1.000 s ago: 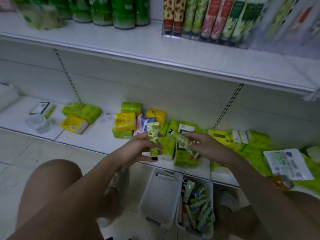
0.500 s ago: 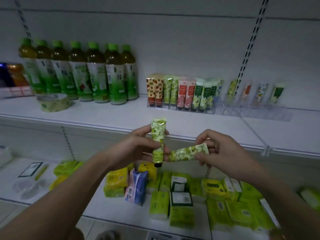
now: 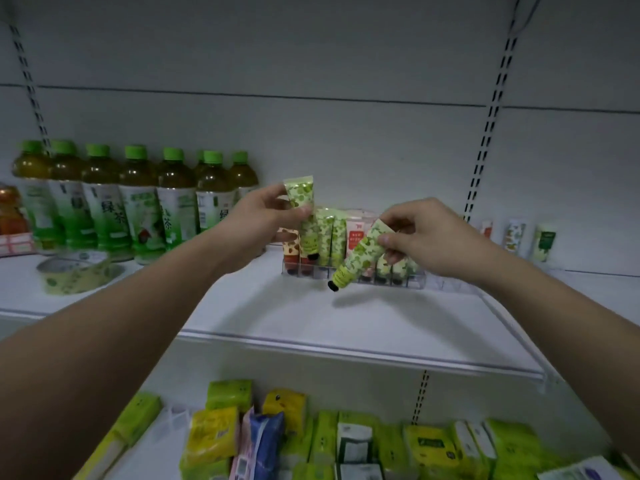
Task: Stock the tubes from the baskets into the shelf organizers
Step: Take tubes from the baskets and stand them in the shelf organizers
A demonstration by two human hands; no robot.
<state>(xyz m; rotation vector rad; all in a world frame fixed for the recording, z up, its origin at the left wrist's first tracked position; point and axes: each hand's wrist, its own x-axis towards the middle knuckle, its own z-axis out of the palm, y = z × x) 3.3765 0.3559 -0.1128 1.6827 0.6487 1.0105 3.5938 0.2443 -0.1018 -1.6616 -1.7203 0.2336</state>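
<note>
My left hand grips a green leaf-patterned tube upright, cap down, just above the left end of the clear shelf organizer. My right hand pinches a second green leaf-patterned tube tilted, its black cap pointing down-left in front of the organizer. Several tubes stand in the organizer's slots, brown, green and red-white ones. The baskets are out of view.
Green tea bottles line the white shelf at left, with a tape roll in front. More tubes stand at the far right. Tissue packs fill the lower shelf.
Both hands have risen from the lower shelf level to the organizer on the middle shelf, carrying the two tubes. The right tube's cap now points down towards the organizer.
</note>
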